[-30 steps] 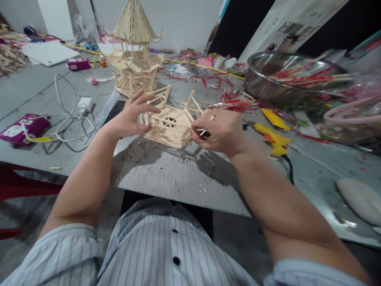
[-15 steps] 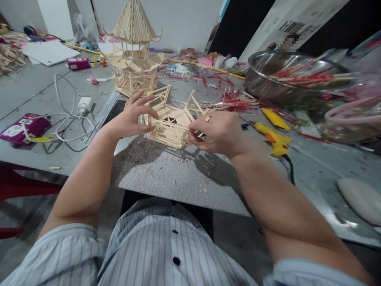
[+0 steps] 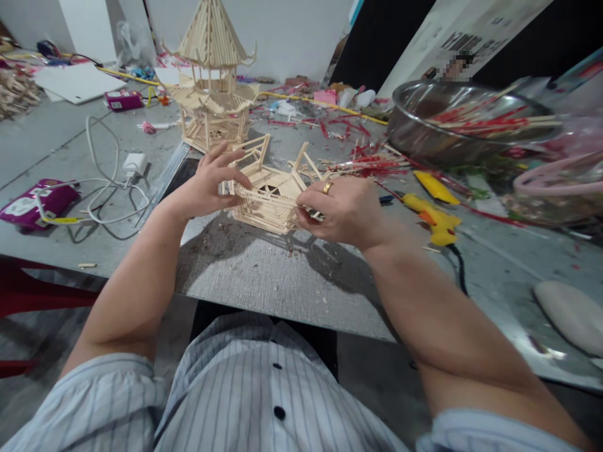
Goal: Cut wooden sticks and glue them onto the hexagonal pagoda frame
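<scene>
A hexagonal base built of pale wooden sticks (image 3: 264, 220) rests on the table between my hands, with a dark spoked opening in its floor and low stick railings standing on its far sides. Along its near side, thin wooden sticks (image 3: 269, 198) span from one hand to the other. My left hand (image 3: 211, 181) pinches their left end between thumb and fingers, its other fingers raised. At the right end, my right hand (image 3: 342, 210), wearing a gold ring, closes thumb and forefinger on the sticks. Both fingertips hide the joints there.
Behind stands a stick pagoda (image 3: 214, 81) with a pointed roof. A yellow glue gun (image 3: 438, 223) lies right, below a steel bowl (image 3: 409, 119) holding red-wrapped sticks. Purple box (image 3: 40, 202), white charger (image 3: 135, 164) and cables lie left. Red scraps litter the back.
My right hand has shifted very slightly left along the near side. My left hand and the stick base have stayed in place.
</scene>
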The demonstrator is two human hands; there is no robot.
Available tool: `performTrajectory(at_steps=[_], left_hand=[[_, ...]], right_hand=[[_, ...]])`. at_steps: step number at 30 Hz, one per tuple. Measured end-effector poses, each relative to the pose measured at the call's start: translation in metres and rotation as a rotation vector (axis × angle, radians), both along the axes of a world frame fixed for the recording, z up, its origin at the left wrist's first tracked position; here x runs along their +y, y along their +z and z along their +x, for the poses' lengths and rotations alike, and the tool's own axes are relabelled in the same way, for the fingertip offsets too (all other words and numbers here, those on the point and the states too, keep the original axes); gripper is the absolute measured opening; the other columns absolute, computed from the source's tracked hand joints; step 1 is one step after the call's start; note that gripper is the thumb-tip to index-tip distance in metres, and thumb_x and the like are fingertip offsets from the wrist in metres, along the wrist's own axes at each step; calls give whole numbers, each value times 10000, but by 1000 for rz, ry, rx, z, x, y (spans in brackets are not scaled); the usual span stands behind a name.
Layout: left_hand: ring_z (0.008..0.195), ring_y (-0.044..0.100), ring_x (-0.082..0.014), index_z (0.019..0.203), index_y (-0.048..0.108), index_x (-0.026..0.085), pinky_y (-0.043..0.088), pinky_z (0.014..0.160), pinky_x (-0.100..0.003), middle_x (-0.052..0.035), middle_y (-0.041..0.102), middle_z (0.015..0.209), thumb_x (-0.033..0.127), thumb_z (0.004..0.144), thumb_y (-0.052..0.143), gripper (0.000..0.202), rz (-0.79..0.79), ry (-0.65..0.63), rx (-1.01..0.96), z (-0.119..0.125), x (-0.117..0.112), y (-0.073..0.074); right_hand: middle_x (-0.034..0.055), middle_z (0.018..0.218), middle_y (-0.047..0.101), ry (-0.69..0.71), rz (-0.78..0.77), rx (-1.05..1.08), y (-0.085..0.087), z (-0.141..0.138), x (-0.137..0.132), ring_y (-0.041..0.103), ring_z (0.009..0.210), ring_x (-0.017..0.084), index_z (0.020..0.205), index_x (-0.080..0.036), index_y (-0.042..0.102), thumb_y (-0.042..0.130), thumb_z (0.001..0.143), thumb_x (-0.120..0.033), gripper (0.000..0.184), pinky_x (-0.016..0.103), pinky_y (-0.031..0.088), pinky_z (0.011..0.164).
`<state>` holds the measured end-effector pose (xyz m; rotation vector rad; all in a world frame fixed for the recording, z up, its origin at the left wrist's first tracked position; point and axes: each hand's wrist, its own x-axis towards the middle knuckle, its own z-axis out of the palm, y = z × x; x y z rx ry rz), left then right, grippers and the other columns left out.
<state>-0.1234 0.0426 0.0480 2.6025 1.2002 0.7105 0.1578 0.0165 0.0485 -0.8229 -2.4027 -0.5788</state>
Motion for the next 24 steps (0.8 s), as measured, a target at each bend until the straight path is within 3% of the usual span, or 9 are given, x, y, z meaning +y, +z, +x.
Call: performTrajectory(at_steps=[2, 4, 13, 18, 24], left_hand=[[1480, 172, -368, 1004, 684, 298, 139, 1206, -588, 8, 412, 1515, 661, 764, 608, 442, -2, 4, -11, 0, 1, -1], [1477, 181, -370, 990, 691, 297, 144, 1204, -594, 2, 425, 1506, 654, 761, 617, 431, -6, 7, -19, 1, 1, -1], [1474, 198, -362, 992, 705, 304, 147, 1211, -576, -4, 457, 1482, 663, 759, 614, 438, -5, 2, -38, 1, 0, -1], [1472, 192, -373, 1035, 705, 293, 165, 1203, -576, -14, 449, 1490, 659, 769, 608, 462, 0, 4, -41, 0, 1, -1], [1473, 201, -361, 1065, 708, 318, 184, 1201, -567, -8, 451, 1489, 663, 771, 606, 464, 3, 12, -38, 0, 2, -2]], right_hand=[[8, 638, 669, 64, 163, -27, -1, 0, 1, 530, 538, 131, 688, -191, 656, 499, 801, -231, 197, 287, 311, 521], [6, 630, 664, 88, 229, -15, -2, 0, 2, 524, 529, 125, 674, -187, 647, 500, 799, -220, 196, 282, 305, 511], [19, 667, 663, 46, 123, -53, -4, 2, 2, 501, 561, 140, 719, -209, 643, 466, 842, -239, 218, 299, 290, 540], [31, 696, 656, -11, -12, -83, -3, 2, 2, 506, 585, 156, 746, -228, 643, 453, 859, -263, 224, 312, 297, 562], [8, 636, 659, 18, 114, -85, -2, 0, 1, 484, 521, 128, 707, -210, 642, 453, 842, -236, 234, 290, 287, 533]])
